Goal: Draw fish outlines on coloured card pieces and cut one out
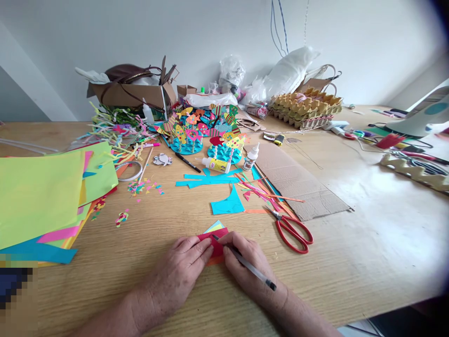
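Note:
A small stack of coloured paper lies on the wooden table before me, with a red sheet (218, 249) on top and pale blue, yellow and orange edges showing beneath it. My left hand (182, 262) rests flat on the left part of the stack, fingers stretched out and pressing the paper down. Held in my right hand (247, 260) is a pen (254, 270) with a clear barrel and dark end cap; its tip is at the red sheet, close to my left fingertips. Red-handled scissors (293, 230) lie partly open to the right of my right hand.
Ahead lie blue paper scraps (228, 201), glue bottles (250, 157) and paper fish models (224, 147). Large coloured sheets (38, 196) are piled at left. A cardboard piece (298, 187) lies right of centre, egg trays (305, 110) behind it. A cardboard box (129, 98) stands at the back.

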Demonstrator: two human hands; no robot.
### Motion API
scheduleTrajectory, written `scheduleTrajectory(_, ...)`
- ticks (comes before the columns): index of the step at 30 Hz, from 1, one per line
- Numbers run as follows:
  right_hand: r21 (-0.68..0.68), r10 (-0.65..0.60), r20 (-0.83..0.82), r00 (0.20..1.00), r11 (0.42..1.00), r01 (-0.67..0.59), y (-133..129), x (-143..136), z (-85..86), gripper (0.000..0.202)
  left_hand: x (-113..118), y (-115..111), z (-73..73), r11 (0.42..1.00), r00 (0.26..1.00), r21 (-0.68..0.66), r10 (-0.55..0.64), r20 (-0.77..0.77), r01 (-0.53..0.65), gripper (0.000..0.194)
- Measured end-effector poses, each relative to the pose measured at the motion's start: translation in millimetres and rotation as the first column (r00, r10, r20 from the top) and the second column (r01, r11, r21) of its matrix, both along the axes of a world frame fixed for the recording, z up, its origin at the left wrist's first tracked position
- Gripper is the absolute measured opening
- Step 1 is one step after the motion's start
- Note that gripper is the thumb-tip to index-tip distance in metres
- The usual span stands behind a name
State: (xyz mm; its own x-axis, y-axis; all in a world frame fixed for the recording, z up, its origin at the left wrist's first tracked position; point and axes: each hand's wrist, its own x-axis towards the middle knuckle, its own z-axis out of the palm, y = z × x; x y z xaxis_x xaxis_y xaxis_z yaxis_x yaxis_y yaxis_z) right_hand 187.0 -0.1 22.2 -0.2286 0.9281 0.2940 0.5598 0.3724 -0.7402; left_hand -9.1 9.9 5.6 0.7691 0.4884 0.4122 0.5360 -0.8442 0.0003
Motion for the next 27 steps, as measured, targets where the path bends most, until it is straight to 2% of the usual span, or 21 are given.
scheduleTrajectory(27, -0.029, -0.016, 0.016, 1.000, 0.999, 0.016, 0.7, 0.2, 0.7, 0.019, 0.2, 0.1, -1.2, 1.000, 1.000, -0.005, 0.005, -0.015, -0.005, 0.040)
